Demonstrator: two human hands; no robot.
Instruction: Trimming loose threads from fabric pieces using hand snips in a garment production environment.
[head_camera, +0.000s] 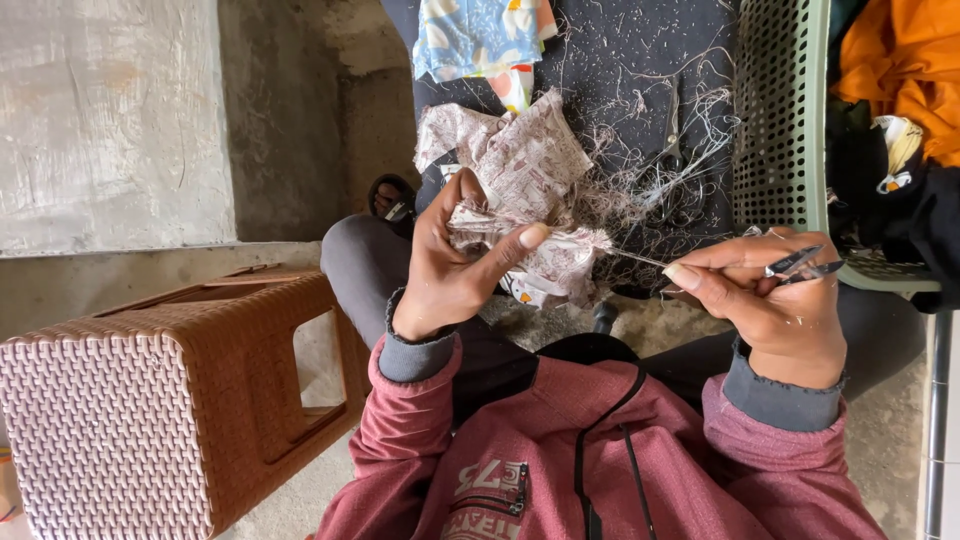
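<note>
**Printed cloth pinched, thread pulled taut**

Printed cloth (525, 175) sits bunched over my lap, its edge clamped in my left hand (450, 265). My right hand (775, 300) pinches a thread (635, 257) drawn from that edge and grips small snips (800, 265). Loose threads (690, 130) litter the dark fabric (620, 50) beyond.

The left hand (450, 265) and right hand (770, 300) sat close over the lap, a taut thread (640, 258) stretched across the gap between them. Beyond the hands, crumpled printed cloth (520, 165) and a tangle of loose threads (660, 170) covered the dark cloth surface (610, 60). A green perforated basket (780, 110) walled off the right side. A brown woven stool (170, 400) blocked the left, with bare floor (300, 515) open just beside it.
</note>
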